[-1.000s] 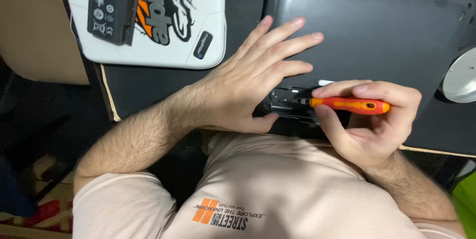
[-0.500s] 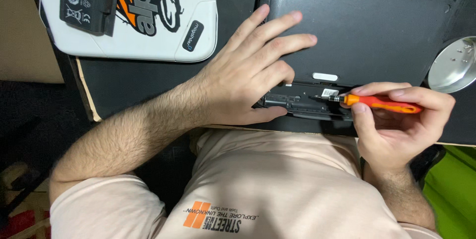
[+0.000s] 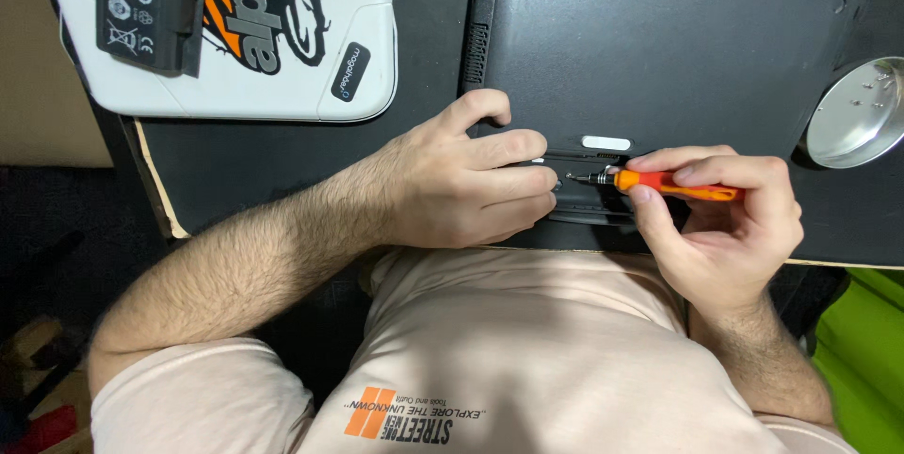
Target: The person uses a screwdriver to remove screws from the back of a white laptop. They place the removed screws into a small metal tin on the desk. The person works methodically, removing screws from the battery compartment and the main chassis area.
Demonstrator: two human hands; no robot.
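Screwdriver tip barely readable – it vanishes into the dark battery bay [image 3: 603,195] of the upturned laptop [image 3: 659,49]. Right hand [image 3: 720,228] pinches the orange screwdriver [image 3: 659,184], long axis 3-to-9, tip toward 9. Left hand [image 3: 461,181], fingers curled, presses the laptop's near edge – fingertips just beside the tip.

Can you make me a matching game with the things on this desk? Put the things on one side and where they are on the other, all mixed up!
Things:
1. screwdriver
2. metal bowl
3. black battery pack
4. left hand

Places:
A. lying on the white case
B. resting on the upturned laptop, fingers curled
C. at the right edge, tiny screws inside
D. held in the right hand

Pairs: 1-D, 2-C, 3-A, 4-B
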